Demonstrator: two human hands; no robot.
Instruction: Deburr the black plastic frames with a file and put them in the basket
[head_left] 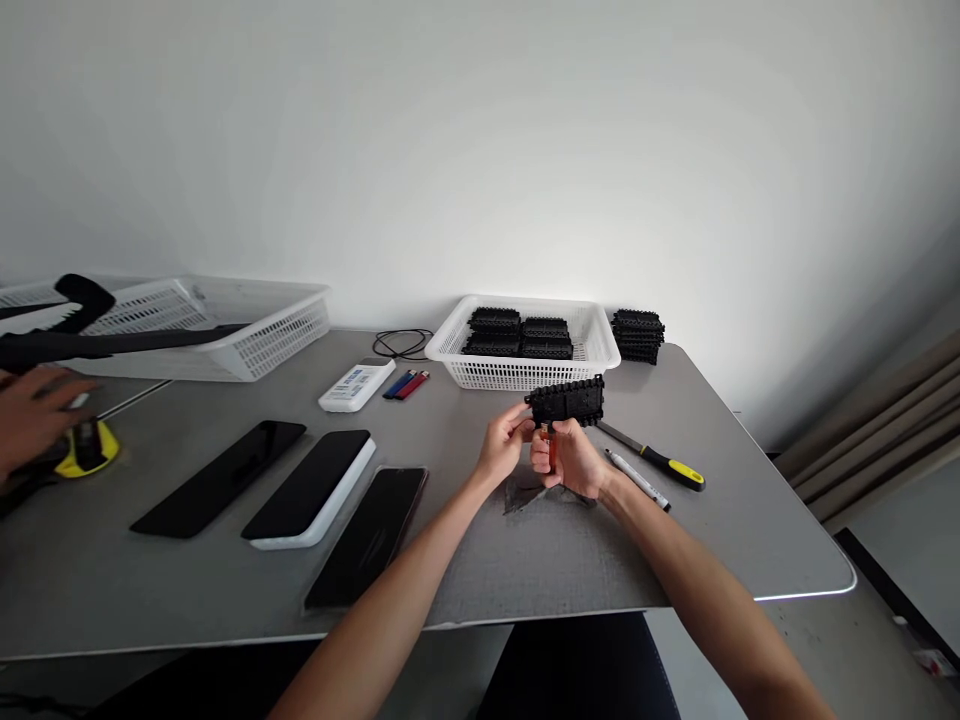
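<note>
My left hand pinches the left end of a black ribbed plastic part, holding it above the grey table. Under that part, my right hand is closed around an orange-red lighter held upright. Both hands hover just in front of a white basket holding several more of the black parts. Another stack of black parts stands to the right of the basket.
A yellow-handled screwdriver and a white pen lie right of my hands. Three dark phones lie to the left, with a white remote, two lighters, a cable and an empty basket. Another person's hand is at far left.
</note>
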